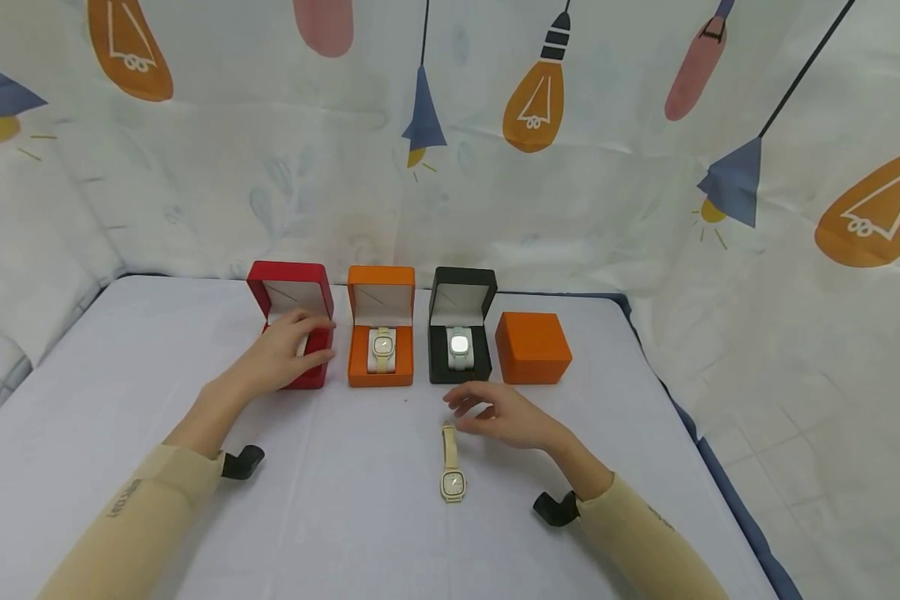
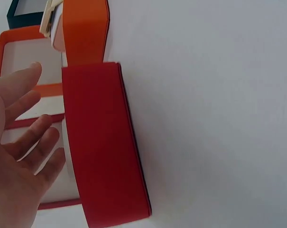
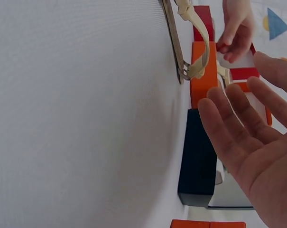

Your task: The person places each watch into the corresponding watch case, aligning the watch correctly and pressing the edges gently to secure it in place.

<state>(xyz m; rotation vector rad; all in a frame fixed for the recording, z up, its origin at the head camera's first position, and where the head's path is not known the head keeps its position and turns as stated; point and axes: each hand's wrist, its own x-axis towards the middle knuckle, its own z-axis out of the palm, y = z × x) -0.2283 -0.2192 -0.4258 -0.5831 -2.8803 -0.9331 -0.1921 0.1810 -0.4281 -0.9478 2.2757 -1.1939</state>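
— Where is the left hand?

— It rests over the open red box at the left end of the row, fingers straight and relaxed above the box's inside, gripping nothing. The left wrist view shows the palm flat beside the red wall.

— And the right hand?

— It hovers low over the table, fingers spread loosely and holding nothing. Its fingertips are just above the strap end of a loose cream watch, which lies flat on the table in front of the boxes. I cannot tell whether they touch the strap.

— What else stands in the row?

— An open orange box with a cream watch inside, then an open black box with a white watch, then a closed orange box at the right end. A cloth backdrop printed with bulbs hangs behind.
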